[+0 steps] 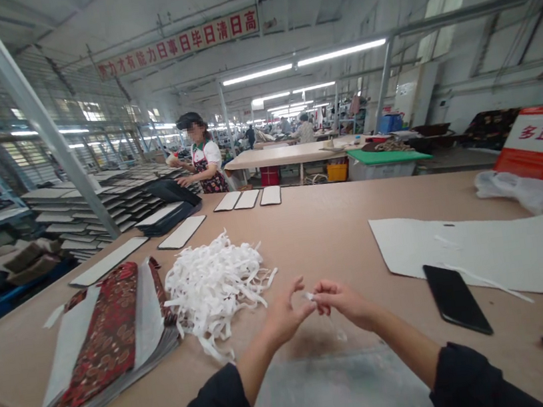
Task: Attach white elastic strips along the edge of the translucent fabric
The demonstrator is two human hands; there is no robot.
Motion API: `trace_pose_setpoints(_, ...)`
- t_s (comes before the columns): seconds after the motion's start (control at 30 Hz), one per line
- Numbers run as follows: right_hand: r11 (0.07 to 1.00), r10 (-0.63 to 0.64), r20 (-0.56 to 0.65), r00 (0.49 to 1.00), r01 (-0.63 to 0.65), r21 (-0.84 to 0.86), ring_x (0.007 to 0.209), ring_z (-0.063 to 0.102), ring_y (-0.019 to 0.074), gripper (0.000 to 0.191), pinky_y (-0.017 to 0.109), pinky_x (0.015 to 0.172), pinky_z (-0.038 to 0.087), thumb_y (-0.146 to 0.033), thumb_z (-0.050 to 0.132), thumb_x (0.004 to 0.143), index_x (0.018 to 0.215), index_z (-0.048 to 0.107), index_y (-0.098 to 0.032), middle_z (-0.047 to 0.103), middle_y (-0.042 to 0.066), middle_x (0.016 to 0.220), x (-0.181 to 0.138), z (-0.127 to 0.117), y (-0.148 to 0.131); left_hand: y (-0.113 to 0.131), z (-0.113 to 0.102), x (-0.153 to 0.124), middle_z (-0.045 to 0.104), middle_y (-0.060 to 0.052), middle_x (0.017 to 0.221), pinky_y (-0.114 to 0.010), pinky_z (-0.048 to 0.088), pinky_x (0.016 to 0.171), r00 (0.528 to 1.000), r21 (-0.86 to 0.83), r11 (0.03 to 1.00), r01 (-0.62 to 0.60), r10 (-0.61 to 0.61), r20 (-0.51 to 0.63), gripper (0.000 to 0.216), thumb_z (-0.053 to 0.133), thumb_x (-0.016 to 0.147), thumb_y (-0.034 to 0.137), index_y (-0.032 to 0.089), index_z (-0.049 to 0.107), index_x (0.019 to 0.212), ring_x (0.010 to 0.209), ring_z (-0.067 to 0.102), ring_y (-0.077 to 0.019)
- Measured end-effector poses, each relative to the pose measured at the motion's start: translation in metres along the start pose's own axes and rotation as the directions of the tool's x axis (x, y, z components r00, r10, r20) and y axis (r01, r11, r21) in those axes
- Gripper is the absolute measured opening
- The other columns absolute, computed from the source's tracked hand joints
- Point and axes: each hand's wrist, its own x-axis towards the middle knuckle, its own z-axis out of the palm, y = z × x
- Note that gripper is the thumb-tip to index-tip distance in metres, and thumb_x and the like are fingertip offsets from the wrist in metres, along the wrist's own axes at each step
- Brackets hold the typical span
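Observation:
In front of me, my right hand (343,301) pinches a thin white strip (340,335) between thumb and fingers, and part of it dangles below, pale and blurred. My left hand (287,312) is just left of it, thumb and index finger apart in a C shape. The left thumb tip is close to the strip's upper end; whether they touch I cannot tell. A tangled heap of white strips (215,275) lies to the left of my hands. Below them is a translucent sheet (338,393) at the table's near edge.
On the brown table (315,224) are a stack of red patterned fabric pieces (110,330), white panels (182,233), a large white board (485,251), a black phone (457,299) and a clear plastic bag (527,194). A co-worker (205,162) stands beyond the far left edge.

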Motion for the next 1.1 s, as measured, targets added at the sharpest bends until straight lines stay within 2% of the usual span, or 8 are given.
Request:
trace_pose_setpoints(0.07,0.999,0.015,0.037,0.999,-0.016,0.04,0.048,0.044,0.0086,0.03,0.023,0.05,0.035,-0.044,0.059,0.069,0.075,0.05,-0.015,0.049,-0.005,0.052,-0.001,0.001,-0.004,0.007,-0.004,-0.001,0.063,-0.004,0.083,-0.032,0.04,0.083,0.988,-0.183,0.975,0.127,-0.107,0.115,0.029,0.06,0.067,0.032,0.013,0.062,0.09,0.083,0.055,-0.0194)
trace_pose_setpoints(0.13,0.998,0.068,0.021,0.997,-0.068,0.008,0.042,0.041,0.0077,0.033,0.021,0.043,0.03,-0.046,0.059,0.067,0.077,0.05,-0.016,0.045,-0.007,0.047,-0.003,-0.005,-0.007,0.004,-0.013,-0.003,0.06,-0.001,0.065,-0.03,0.042,0.074,0.969,-0.264,0.941,0.212,-0.168,0.181,0.023,0.06,0.066,0.034,0.012,0.062,0.071,0.068,0.054,-0.016)
trace_pose_setpoints(0.33,0.96,0.222,-0.027,0.975,-0.223,-0.17,0.036,0.028,0.0034,0.03,0.018,0.035,0.022,-0.043,0.057,0.067,0.077,0.054,-0.014,0.036,-0.009,0.047,-0.023,-0.028,-0.008,-0.012,-0.047,-0.02,0.061,-0.002,0.07,-0.027,0.042,0.071,0.919,-0.359,0.85,0.386,-0.318,0.233,0.033,0.068,0.06,0.041,0.012,0.063,0.075,0.07,0.054,-0.0135)
trace_pose_setpoints(0.47,0.875,0.323,-0.01,0.946,-0.302,-0.379,0.035,0.026,0.0031,0.025,0.018,0.034,0.016,-0.039,0.052,0.07,0.076,0.054,-0.014,0.04,-0.007,0.047,-0.046,-0.027,-0.01,-0.009,-0.059,-0.036,0.061,-0.003,0.068,-0.025,0.043,0.063,0.878,-0.368,0.801,0.473,-0.393,0.274,0.035,0.071,0.057,0.041,0.011,0.063,0.071,0.064,0.054,-0.0117)
trace_pose_setpoints(0.6,0.825,0.372,-0.016,0.928,-0.338,-0.452,0.038,0.029,0.0037,0.026,0.019,0.037,0.017,-0.04,0.05,0.071,0.075,0.053,-0.014,0.043,-0.005,0.05,-0.075,-0.03,-0.009,-0.006,-0.071,-0.061,0.062,-0.003,0.066,-0.021,0.04,0.051,0.828,-0.384,0.737,0.557,-0.459,0.321,0.037,0.069,0.059,0.043,0.01,0.059,0.073,0.052,0.052,-0.008)
trace_pose_setpoints(0.77,0.794,0.457,-0.058,0.888,-0.436,-0.424,0.04,0.029,0.0051,0.029,0.02,0.039,0.018,-0.044,0.045,0.073,0.075,0.051,-0.016,0.044,-0.004,0.053,-0.108,-0.043,0.02,-0.017,-0.076,-0.103,0.066,-0.007,0.075,-0.02,0.037,0.045,0.774,-0.396,0.669,0.629,-0.59,0.232,0.043,0.069,0.055,0.042,0.014,0.05,0.079,0.053,0.057,-0.0114)
trace_pose_setpoints(0.97,0.694,0.252,-0.084,0.964,-0.241,-0.679,0.059,0.048,0.0149,0.027,0.028,0.057,0.036,-0.039,0.036,0.078,0.062,0.044,-0.019,0.053,0.003,0.06,-0.122,-0.036,0.063,-0.041,-0.058,-0.138,0.061,-0.002,0.062,-0.018,0.03,0.04,0.771,-0.362,0.708,0.607,-0.636,0.048,0.043,0.062,0.055,0.052,0.016,0.044,0.069,0.043,0.047,-0.0082)
trace_pose_setpoints(1.1,0.63,0.263,-0.088,0.961,-0.241,-0.738,0.064,0.051,0.0181,0.025,0.03,0.06,0.037,-0.036,0.034,0.079,0.064,0.045,-0.019,0.056,0.005,0.064,-0.12,-0.027,0.068,-0.057,-0.051,-0.145,0.052,0.003,0.056,-0.02,0.03,0.041,0.773,-0.222,0.761,0.609,-0.632,-0.045,0.041,0.053,0.059,0.056,0.016,0.046,0.068,0.044,0.04,-0.0081)
